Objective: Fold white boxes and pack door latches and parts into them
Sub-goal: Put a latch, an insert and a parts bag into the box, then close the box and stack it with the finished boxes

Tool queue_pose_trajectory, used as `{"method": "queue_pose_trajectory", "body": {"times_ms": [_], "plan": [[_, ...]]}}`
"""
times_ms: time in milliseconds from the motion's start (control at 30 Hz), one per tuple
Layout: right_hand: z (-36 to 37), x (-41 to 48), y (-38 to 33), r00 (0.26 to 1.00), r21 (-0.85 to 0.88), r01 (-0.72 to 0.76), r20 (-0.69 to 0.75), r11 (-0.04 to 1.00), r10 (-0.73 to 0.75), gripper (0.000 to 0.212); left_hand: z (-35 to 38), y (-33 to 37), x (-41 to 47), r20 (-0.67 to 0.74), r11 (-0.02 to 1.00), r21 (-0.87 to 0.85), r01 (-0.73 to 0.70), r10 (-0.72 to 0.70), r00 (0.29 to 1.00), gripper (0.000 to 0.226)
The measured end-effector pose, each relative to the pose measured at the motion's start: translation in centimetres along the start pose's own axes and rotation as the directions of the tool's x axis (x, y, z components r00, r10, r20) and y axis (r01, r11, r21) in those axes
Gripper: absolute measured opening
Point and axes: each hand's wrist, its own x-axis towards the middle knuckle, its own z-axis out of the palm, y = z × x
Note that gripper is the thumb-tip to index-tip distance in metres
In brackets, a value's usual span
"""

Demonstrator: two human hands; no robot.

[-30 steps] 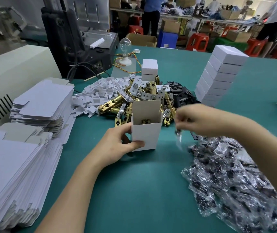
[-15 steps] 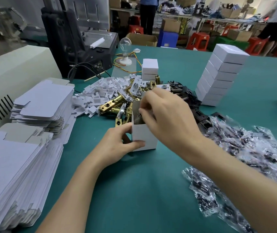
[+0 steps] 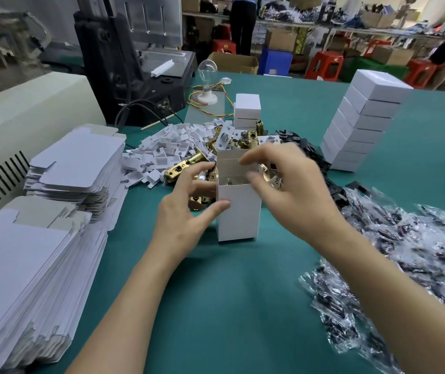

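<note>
Left grip [image 3: 186, 211] clasps the box [image 3: 239, 215] mid-frame; I cannot tell if the right grip [image 3: 291, 184] holds anything. A rough tuck could tip it.

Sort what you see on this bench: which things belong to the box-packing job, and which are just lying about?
Belongs: open white box, held by left hand; right hand at its top; brass latches; flat box blanks; bagged parts; stack of closed boxes.
Lying about: light bulb; black machine; red stools.

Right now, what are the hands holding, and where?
The left hand grips the open white box by its left side, thumb in front. The right hand is at its top flap; a hold cannot be told.
</note>
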Motion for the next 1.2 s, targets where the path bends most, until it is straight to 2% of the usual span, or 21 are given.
{"method": "queue_pose_trajectory", "body": {"times_ms": [67,100,167,233,367,467,600,800,867,967,1067,1133,1167,1200], "plan": [[0.2,-0.5,0.9,0.974,0.134,-0.083,-0.197,0.987,0.109,0.02,0.1,0.1,-0.1,-0.002,1.0,0.016,-0.025,0.025,1.0,0.058],[0.5,-0.7,1.3,0.955,0.209,-0.132,-0.237,0.969,0.181,0.018,0.2,0.1,-0.1,-0.005,0.999,0.034,-0.028,0.028,1.0,0.057],[1.4,-1.3,2.0,0.928,0.324,-0.216,-0.226,0.921,0.297,0.016,0.2,0.3,-0.1,-0.009,0.997,0.067,-0.024,0.025,1.0,0.055],[2.5,-1.9,2.4,0.923,0.389,-0.249,-0.183,0.887,0.34,0.015,0.2,0.3,-0.2,-0.006,0.996,0.085,-0.036,0.037,0.999,0.052],[3.8,-2.7,3.0,0.926,0.394,-0.207,-0.216,0.895,0.309,0.019,0.3,0.1,-0.1,0.024,0.994,0.094,-0.06,0.058,0.998,0.044],[4.2,-2.9,3.4,0.944,0.326,-0.158,-0.227,0.932,0.239,0.023,0.5,0.1,0.0,0.034,0.992,0.107,-0.067,0.064,0.997,0.033],[4.4,-2.8,3.9,0.951,0.284,-0.099,-0.256,0.954,0.175,0.012,0.6,0.3,0.0,0.026,0.986,0.142,-0.088,0.086,0.996,0.021],[4.6,-2.9,3.8,0.94,0.313,-0.024,-0.316,0.949,0.128,0.015,0.9,0.7,-0.1,0.001,0.963,0.207,-0.173,0.176,0.984,0.023],[4.7,-3.0,3.6,0.937,0.405,-0.042,-0.302,0.914,0.177,0.016,1.0,0.9,-0.2,-0.016,0.959,0.22,-0.177,0.185,0.983,0.026],[4.7,-3.2,3.4,0.925,0.595,-0.078,-0.257,0.8,0.281,0.017,1.3,1.3,-0.4,-0.076,0.946,0.257,-0.196,0.222,0.972,0.026],[4.5,-3.3,3.5,0.918,0.629,-0.107,-0.235,0.77,0.32,0.034,1.7,1.7,-0.6,-0.119,0.933,0.272,-0.234,0.274,0.954,0.023],[4.4,-3.3,3.6,0.917,0.648,-0.12,-0.217,0.752,0.334,0.041,1.9,1.8,-0.7,-0.134,0.936,0.242,-0.256,0.294,0.946,0.01],[4.4,-3.3,3.6,0.917,0.66,-0.123,-0.21,0.741,0.34,0.044,1.9,1.9,-0.7,-0.149,0.944,0.217,-0.249,0.284,0.947,0.012],[4.5,-3.3,3.7,0.914,0.673,-0.124,-0.209,0.729,0.348,0.046,1.9,1.9,-0.7,-0.162,0.954,0.187,-0.234,0.265,0.95,0.024]]}}
